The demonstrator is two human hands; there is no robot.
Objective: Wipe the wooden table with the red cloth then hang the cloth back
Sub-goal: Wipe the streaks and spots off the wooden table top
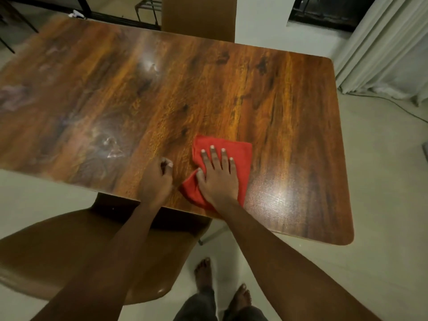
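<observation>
One wooden table [278,100], one red cloth [240,149], right hand [218,179] pressing it flat-fingered, left hand [159,179] — grip curled, empty

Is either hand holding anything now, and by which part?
Nothing is gripped. The right hand presses flat on the middle of the red cloth; the left hand rests curled and empty on the wooden table.
</observation>
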